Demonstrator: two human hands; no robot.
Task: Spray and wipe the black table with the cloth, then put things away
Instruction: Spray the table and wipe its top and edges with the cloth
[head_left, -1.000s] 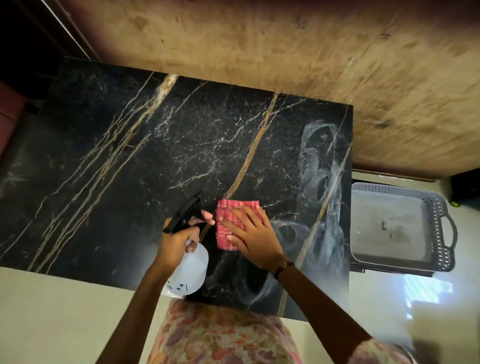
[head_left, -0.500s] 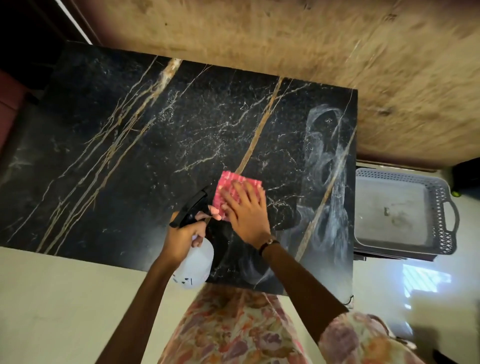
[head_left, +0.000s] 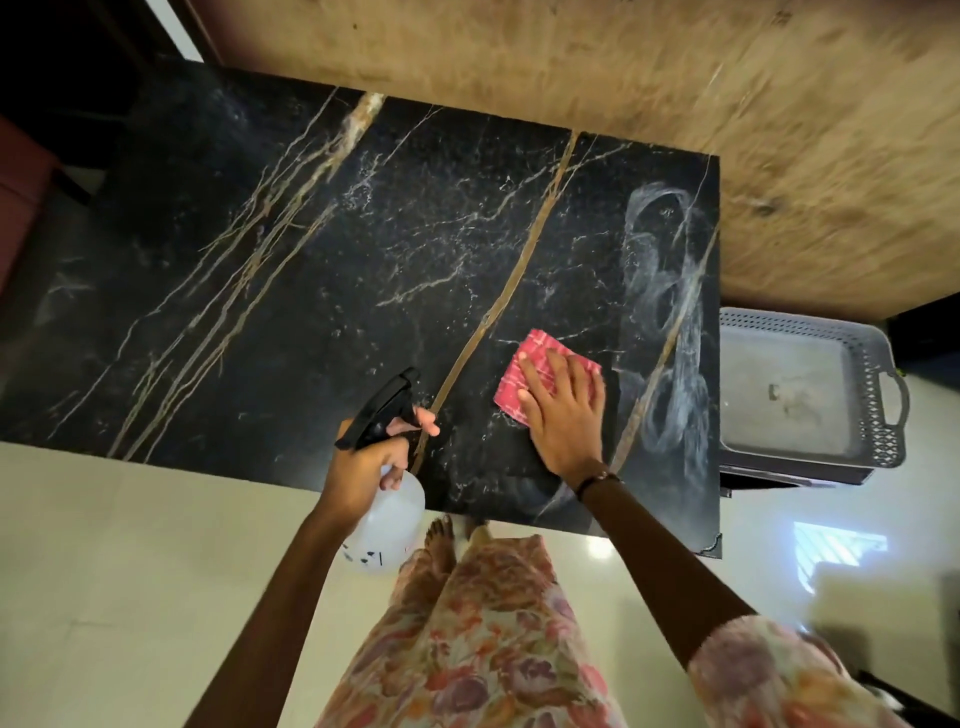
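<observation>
The black marble-patterned table (head_left: 322, 291) fills the middle of the view, with whitish wet smears along its right side. My right hand (head_left: 563, 410) lies flat on a folded pink checked cloth (head_left: 524, 371), pressing it onto the table near the front right. My left hand (head_left: 371, 457) grips a spray bottle (head_left: 387, 519) with a white body and black trigger head, held at the table's front edge; one finger rests at the trigger.
A grey plastic tray (head_left: 883, 415) with perforated rim and handle sits on a low stand right of the table. A wooden wall runs behind the table. Pale glossy floor lies in front, where my floral dress and bare feet show.
My right hand has slid the cloth to the right, away from the spray bottle and toward the smeared side. The left hand keeps the bottle at the front edge.
</observation>
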